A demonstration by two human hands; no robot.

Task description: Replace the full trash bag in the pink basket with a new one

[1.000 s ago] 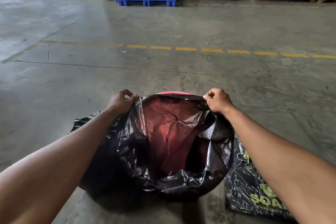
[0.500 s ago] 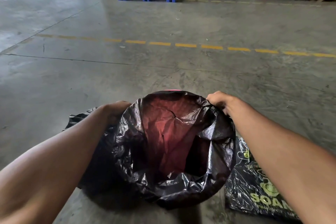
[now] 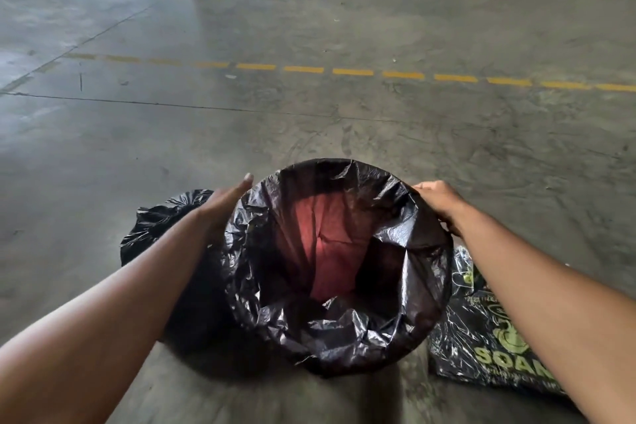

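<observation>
While the new bag (image 3: 344, 330) already lines the pink basket (image 3: 330, 251), the full bag (image 3: 161, 220) sits left; left hand (image 3: 223, 203) flat with fingers together, right hand (image 3: 440, 203) pinching the rim, final tucking seemingly left.

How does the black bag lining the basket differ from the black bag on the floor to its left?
The lining bag is spread open over the basket's rim, pink showing through; the floor bag is bunched shut at its top. The right hand grips the lining bag; the left hand, fingers straight, hides part of the floor bag. Both are glossy, crinkled black plastic.
</observation>
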